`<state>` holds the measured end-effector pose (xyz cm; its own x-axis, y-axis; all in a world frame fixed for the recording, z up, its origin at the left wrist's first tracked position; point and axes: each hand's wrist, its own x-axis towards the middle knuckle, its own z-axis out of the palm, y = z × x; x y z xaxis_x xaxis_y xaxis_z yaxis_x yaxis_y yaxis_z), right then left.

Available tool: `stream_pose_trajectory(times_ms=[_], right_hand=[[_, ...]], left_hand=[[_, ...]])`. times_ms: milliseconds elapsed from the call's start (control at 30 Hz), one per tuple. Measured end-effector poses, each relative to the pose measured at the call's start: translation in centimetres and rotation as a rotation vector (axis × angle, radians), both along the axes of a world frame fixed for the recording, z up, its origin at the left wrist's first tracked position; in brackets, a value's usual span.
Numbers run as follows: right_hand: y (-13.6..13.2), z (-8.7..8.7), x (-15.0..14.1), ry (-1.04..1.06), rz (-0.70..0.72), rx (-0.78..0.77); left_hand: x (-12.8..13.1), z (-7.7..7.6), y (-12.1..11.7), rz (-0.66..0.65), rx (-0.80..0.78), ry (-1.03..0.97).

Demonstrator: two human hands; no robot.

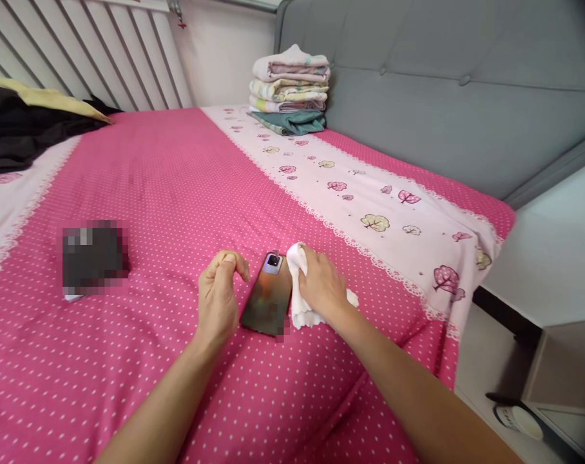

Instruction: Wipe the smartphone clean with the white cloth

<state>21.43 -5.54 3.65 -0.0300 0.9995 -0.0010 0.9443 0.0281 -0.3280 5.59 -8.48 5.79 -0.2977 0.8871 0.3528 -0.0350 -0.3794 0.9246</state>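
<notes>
Left of the phone [267,299], near its edge, the left hand [220,293] is loosely curled with nothing visible in it. The phone lies back up on the pink bedsheet [167,212]. Just right of the phone, the right hand [323,281] grasps a white cloth [298,303].

Dark object [94,254]: pixelated, identity unreadable.
Phone [268,299]: lower right corner pixelated.
Dark clothing [12,129]: cut off, left edge.
Radiator [89,51]: top cropped.

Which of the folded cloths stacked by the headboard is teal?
The bottom folded cloth, under all the others; the upper folded cloths are mostly pale.
</notes>
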Motion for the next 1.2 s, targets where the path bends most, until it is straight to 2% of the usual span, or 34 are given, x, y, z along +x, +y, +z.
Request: stream_pose_trajectory(times_ms=[833,1200], right_hand=[[0.04,0.12,-0.03,-0.004,0.0,-0.015],[-0.02,0.18,0.01,0.011,0.003,-0.014]], left_hand=[[-0.06,0.03,0.03,-0.005,-0.027,0.059],[-0.03,-0.09,0.1,-0.01,-0.01,0.024]])
